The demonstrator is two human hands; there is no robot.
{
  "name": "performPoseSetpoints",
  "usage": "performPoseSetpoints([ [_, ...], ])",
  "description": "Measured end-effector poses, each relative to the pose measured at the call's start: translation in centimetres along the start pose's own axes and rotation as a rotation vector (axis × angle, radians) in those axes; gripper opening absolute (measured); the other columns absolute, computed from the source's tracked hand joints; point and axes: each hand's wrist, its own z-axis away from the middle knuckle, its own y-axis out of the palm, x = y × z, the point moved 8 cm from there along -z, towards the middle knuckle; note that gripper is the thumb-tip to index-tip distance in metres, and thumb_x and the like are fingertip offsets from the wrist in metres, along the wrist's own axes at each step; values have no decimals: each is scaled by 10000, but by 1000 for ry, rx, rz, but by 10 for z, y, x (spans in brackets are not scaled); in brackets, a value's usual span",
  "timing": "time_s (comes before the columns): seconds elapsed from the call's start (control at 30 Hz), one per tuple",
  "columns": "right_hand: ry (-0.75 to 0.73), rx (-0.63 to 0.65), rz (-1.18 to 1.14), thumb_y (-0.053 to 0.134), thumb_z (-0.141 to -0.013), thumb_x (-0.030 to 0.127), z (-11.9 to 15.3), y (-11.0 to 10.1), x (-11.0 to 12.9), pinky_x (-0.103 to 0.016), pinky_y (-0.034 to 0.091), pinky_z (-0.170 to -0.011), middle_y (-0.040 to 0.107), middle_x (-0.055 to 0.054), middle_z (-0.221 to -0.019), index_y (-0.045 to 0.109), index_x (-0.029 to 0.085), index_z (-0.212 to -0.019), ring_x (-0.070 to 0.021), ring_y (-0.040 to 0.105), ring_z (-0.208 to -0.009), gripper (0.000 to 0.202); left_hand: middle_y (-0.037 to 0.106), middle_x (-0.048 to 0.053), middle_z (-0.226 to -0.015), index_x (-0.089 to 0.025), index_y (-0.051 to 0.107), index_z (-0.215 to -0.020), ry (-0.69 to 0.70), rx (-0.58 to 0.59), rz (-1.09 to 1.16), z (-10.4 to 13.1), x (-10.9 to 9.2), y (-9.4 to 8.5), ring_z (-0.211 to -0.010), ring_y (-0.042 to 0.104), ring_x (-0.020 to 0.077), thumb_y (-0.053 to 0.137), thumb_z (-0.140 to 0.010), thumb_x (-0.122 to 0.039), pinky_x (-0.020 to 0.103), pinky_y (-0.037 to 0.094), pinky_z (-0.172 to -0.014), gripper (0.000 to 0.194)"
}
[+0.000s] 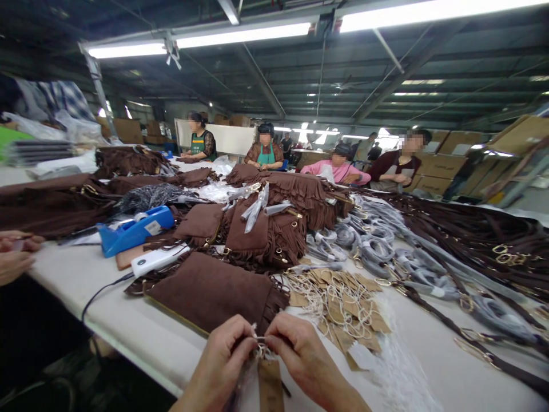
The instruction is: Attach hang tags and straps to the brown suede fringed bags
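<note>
My left hand (229, 355) and my right hand (295, 349) meet at the bottom middle, each pinching a white string (260, 339) between thumb and fingertips. A tan paper tag (271, 386) hangs upright from the string below my fingers. Just beyond my hands lies a brown fringed bag (210, 289), flat on the white table (150, 337). To the right of it is a heap of tan tags with white strings (338, 303).
A blue tape dispenser (135, 229) and a white device (159, 258) with a black cable sit left. Brown bags (249, 229) are piled behind, wrapped straps (377, 246) to the right. Another person's hand (17, 254) is at the left edge; several people sit across.
</note>
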Motion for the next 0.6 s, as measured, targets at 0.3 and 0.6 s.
performPoseSetpoints([
  [0.3, 2, 91, 8, 555, -889, 126, 7, 8, 5, -231, 395, -643, 644, 5, -756, 634, 190, -763, -138, 585, -711, 162, 576, 10, -698, -179, 563, -694, -137, 158, 355, 3, -1, 7, -679, 504, 158, 609, -792, -308, 238, 387, -632, 169],
  [0.6, -362, 285, 726, 770, -791, 231, 53, 58, -21, -292, 481, -594, 742, -82, -1054, 650, 174, -1090, -246, 691, -793, 326, 516, -53, -611, -203, 491, -772, -234, 296, 453, 8, 3, 8, -595, 429, 124, 583, -785, -317, 226, 336, -591, 147],
])
